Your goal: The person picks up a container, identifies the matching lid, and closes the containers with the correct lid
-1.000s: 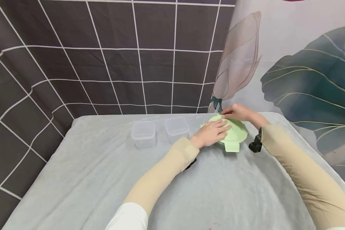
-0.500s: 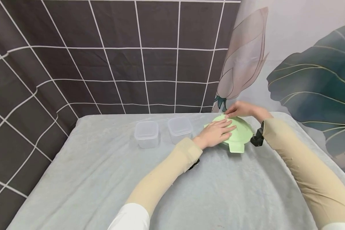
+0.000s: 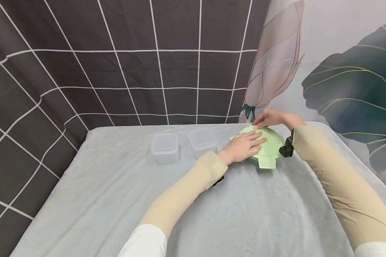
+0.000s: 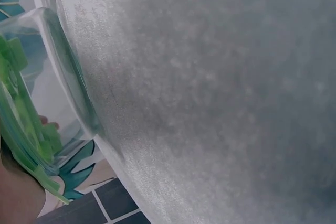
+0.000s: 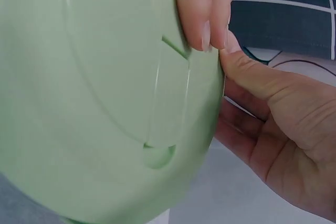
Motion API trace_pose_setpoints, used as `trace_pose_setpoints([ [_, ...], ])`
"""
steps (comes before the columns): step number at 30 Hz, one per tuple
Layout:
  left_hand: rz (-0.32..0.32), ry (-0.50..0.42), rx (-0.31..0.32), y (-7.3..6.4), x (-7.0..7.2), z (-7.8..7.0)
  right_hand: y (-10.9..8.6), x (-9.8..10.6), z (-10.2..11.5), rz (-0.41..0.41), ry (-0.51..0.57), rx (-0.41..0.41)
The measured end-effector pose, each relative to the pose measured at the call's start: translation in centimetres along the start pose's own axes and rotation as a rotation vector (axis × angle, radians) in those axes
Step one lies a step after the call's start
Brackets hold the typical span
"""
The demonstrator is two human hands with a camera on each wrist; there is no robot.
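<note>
A round, pale green lid (image 3: 271,142) covers a clear container (image 4: 63,85) at the table's back right. My left hand (image 3: 242,147) lies across the top of the lid with its fingers spread straight. At the far rim is my right hand (image 3: 271,117). In the right wrist view its thumb (image 5: 252,74) presses at the lid's edge, and its other fingers curl below the rim. The left fingertips (image 5: 197,19) rest on the lid beside that thumb. A latch flap (image 3: 267,162) sticks out from the lid's near side.
Two translucent square tubs with lids, one left (image 3: 165,148) and one right (image 3: 203,142), stand left of my left hand. A grey cloth (image 3: 115,200) covers the table. Behind it hang a dark grid-patterned curtain (image 3: 177,71) and a flower-printed one (image 3: 341,85).
The head view has shifted slightly. Both hands stay on the lid, with the right fingers working at the far rim; little else differs.
</note>
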State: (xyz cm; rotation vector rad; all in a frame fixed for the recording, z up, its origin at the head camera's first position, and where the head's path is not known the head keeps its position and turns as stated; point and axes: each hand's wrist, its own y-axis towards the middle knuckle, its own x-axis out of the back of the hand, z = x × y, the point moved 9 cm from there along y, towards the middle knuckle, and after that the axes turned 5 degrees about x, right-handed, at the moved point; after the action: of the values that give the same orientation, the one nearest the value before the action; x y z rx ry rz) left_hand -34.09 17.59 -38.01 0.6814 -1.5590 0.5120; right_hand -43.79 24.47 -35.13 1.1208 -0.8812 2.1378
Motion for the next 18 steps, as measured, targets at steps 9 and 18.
trace_pose_setpoints([
  [9, 0.001, -0.008, 0.003, -0.03, 0.04, 0.03, -0.35, -0.17, -0.40, -0.047, 0.038, 0.009],
  [18, 0.004, -0.016, 0.013, -0.03, 0.00, 0.19, -0.09, -0.36, -0.62, -0.026, 0.052, -0.025],
])
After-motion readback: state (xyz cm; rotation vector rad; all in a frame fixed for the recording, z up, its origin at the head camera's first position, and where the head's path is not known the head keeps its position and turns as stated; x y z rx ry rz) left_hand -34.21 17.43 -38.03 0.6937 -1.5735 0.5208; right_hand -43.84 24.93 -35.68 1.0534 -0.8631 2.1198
